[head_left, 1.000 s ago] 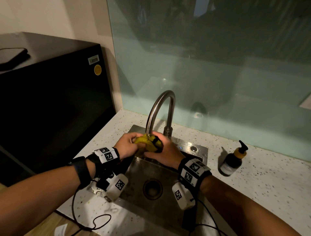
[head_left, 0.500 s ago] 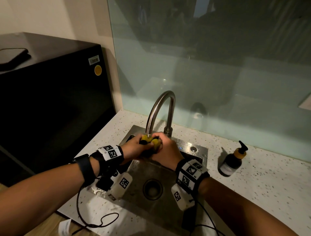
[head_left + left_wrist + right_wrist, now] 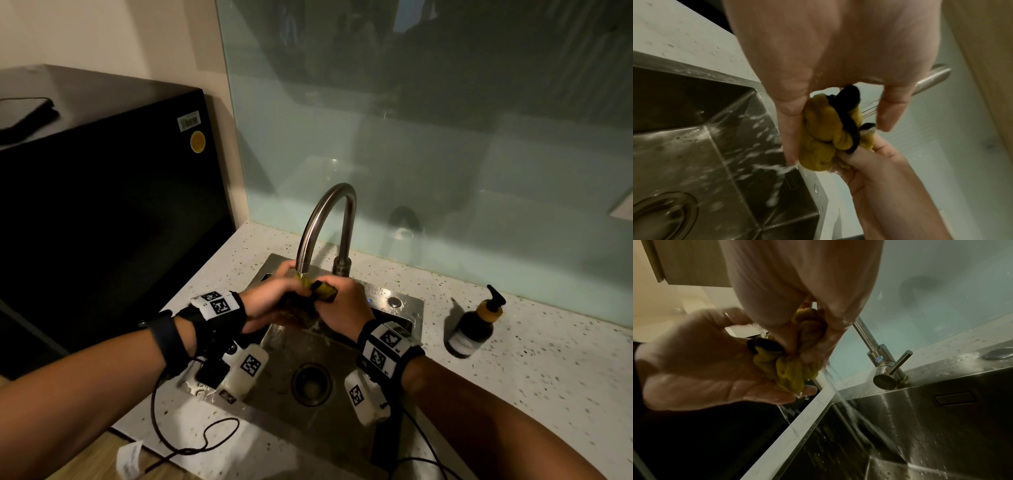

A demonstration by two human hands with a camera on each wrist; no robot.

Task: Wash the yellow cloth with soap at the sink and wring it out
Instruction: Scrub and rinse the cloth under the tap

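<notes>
The yellow cloth [image 3: 320, 291], edged in black, is bunched into a wet wad under the spout of the curved steel faucet [image 3: 325, 219]. My left hand [image 3: 274, 296] cups and grips it from the left, and my right hand [image 3: 344, 303] squeezes it from the right. In the left wrist view my left hand's thumb and a finger flank the cloth [image 3: 822, 138], and my right hand's fingers [image 3: 869, 155] pinch its lower end. In the right wrist view the cloth [image 3: 791, 369] is pressed between my right hand's fingers [image 3: 828, 334] and my left hand's palm [image 3: 694, 366]. Water runs off it into the steel sink [image 3: 941, 426].
A dark pump soap bottle [image 3: 474, 329] stands on the speckled counter [image 3: 548, 377] right of the sink [image 3: 404, 303]. The faucet lever [image 3: 892, 368] sticks out at the sink's back rim. A large black appliance [image 3: 102, 222] stands to the left, and a glass backsplash rises behind.
Both hands kept hold of the cloth under the spout and kneaded it. My left hand's fingers have reached farther back, and the black edge now shows by my right hand.
</notes>
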